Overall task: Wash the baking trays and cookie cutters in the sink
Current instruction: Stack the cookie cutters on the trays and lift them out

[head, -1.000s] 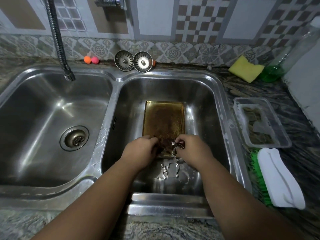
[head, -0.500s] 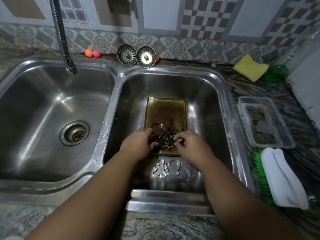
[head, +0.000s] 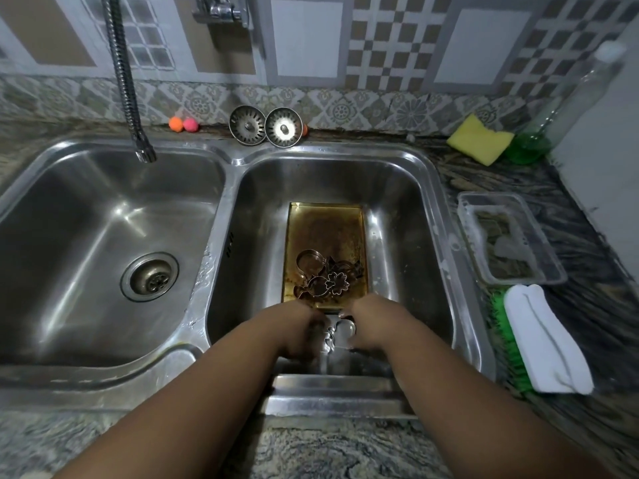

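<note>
Within the right basin point(head: 401, 209) of the double steel sink point(head: 230, 160), as the head view shows it, a baking tray point(head: 325, 229) lies flat on the bottom, its inside brown and stained. On the near end of this tray lies a small heap of metal cookie cutters point(head: 323, 274), among them a round one and a flower shape, touching each other.

Just in front of the tray, both hands are low in the basin. The left hand point(head: 297, 328) and the right hand point(head: 375, 323) are close together, and between them a shiny cutter point(head: 340, 331) lies on the sink floor. The right hand seems to touch it. The fingers of both hands are hidden under the backs of the hands, so I cannot tell if they grasp something or are loose.

The left basin point(head: 69, 219) has a drain point(head: 150, 276), and the flexible faucet hose point(head: 126, 81) hangs over it. Behind the sink two strainers point(head: 264, 126) lean on the tiled wall, beside an orange ball point(head: 176, 123) and a pink ball point(head: 190, 124). On the right counter point(head: 594, 278) are a yellow sponge point(head: 480, 140), a bottle point(head: 553, 122) with green liquid, a clear plastic container point(head: 553, 271), and a green brush point(head: 499, 326) beside a white cloth point(head: 546, 340).
</note>
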